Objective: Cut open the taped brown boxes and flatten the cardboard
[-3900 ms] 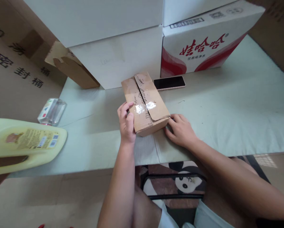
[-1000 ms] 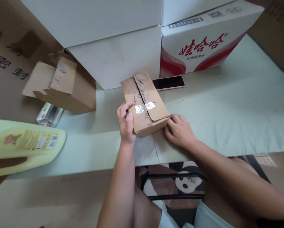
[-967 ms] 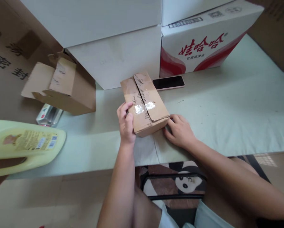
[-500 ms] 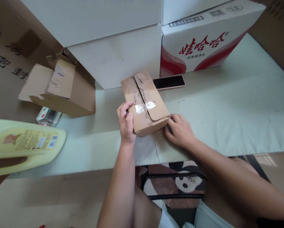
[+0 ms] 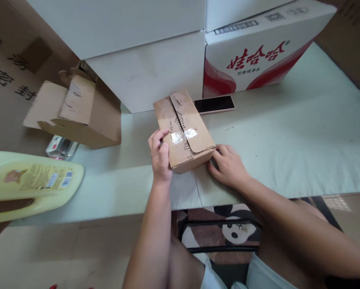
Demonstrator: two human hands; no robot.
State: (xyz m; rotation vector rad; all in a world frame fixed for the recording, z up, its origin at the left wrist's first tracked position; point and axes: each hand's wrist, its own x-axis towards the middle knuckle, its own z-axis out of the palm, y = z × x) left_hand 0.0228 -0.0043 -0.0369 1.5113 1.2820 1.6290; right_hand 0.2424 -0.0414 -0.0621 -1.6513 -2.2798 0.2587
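A small brown cardboard box (image 5: 183,124) lies at a slant on the cloth-covered table in front of me. Its two top flaps meet along a narrow slit, with shiny clear tape across the near part and torn marks on the surface. My left hand (image 5: 161,156) holds the box's left side, fingertips over the top edge. At the near right corner, my right hand (image 5: 228,164) has its bent fingers against the box; some of its fingertips are hidden. Just behind the box lies a smartphone (image 5: 217,104) with a dark screen.
White cartons (image 5: 150,76) and a red-and-white water carton (image 5: 255,64) stand at the back. On the left are an open cardboard box (image 5: 92,112), a clear plastic pack (image 5: 61,147) and a pale yellow jug (image 5: 47,196). The table's pale cloth (image 5: 288,136) ends near my forearms.
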